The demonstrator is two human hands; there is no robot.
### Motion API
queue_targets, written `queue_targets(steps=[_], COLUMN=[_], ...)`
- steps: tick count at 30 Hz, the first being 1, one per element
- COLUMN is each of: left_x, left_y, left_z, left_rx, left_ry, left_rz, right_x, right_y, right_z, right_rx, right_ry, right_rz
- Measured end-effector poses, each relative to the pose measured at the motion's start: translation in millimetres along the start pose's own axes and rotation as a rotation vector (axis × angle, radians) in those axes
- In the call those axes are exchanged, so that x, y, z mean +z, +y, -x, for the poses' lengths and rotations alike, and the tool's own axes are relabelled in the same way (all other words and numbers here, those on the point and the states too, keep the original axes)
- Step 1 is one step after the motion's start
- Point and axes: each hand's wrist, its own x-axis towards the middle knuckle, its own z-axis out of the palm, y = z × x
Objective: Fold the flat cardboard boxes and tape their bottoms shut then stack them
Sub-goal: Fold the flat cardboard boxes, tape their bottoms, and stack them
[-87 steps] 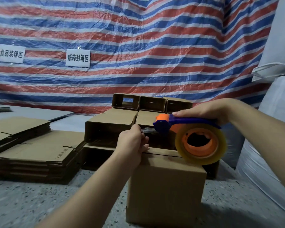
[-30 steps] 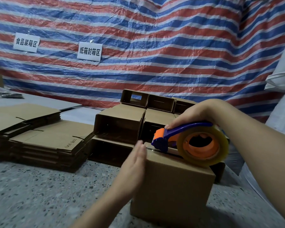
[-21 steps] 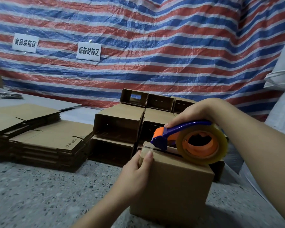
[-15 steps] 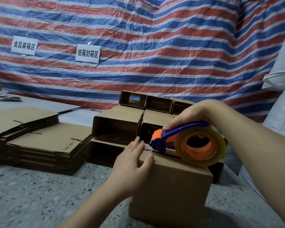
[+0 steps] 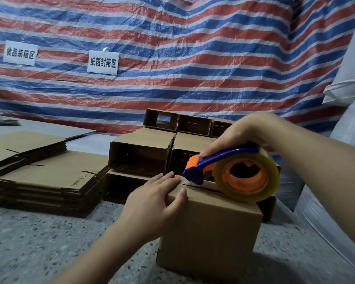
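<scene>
A folded brown cardboard box [image 5: 209,228] stands on the speckled floor in front of me, its closed flaps facing up with the seam showing. My left hand [image 5: 152,199] lies flat over the box's near left top corner, fingers spread, thumb down the side. My right hand [image 5: 240,134] grips the blue and orange tape dispenser [image 5: 217,167] with its clear tape roll [image 5: 248,177]. The dispenser's blade end rests on the seam near the left edge of the box top.
Folded open boxes [image 5: 139,154] are stacked on their sides behind the box. Piles of flat cardboard [image 5: 47,181] lie at the left. A striped tarp [image 5: 172,58] with two white signs hangs behind. White sacks [image 5: 348,140] stand at the right.
My left hand let go of the tape end and moved onto the box's top left corner, pressing flat. The dispenser came down onto the seam. The view shifted slightly.
</scene>
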Motion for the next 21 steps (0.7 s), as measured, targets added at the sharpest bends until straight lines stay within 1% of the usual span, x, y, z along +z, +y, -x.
queue_targets(steps=[4,9,13,15,19,21], left_x=[-4,-4,-10,-18,-27,-21], left_y=[2,3,6,10,30,44], left_z=[-1,1,-5,-11,-24,-29], left_rx=[0.006,0.011,0.045,0.076,0.138,0.142], left_ry=[-0.034,-0.018,-0.086,-0.126,-0.183,-0.233], left_rz=[-0.035,-0.045,-0.054,-0.122,-0.384,-0.437], right_x=[-4,-14,-10,-1,4,4], right_y=[9,42,71,74,72,72], right_z=[0,8,10,5,1,1], right_rx=[0.031,0.095,0.151,0.149,0.131,0.140], right_ry=[0.025,-0.015,-0.030,-0.058,-0.069,-0.066], right_rz=[0.016,0.042,0.050,0.065,0.053,0.056])
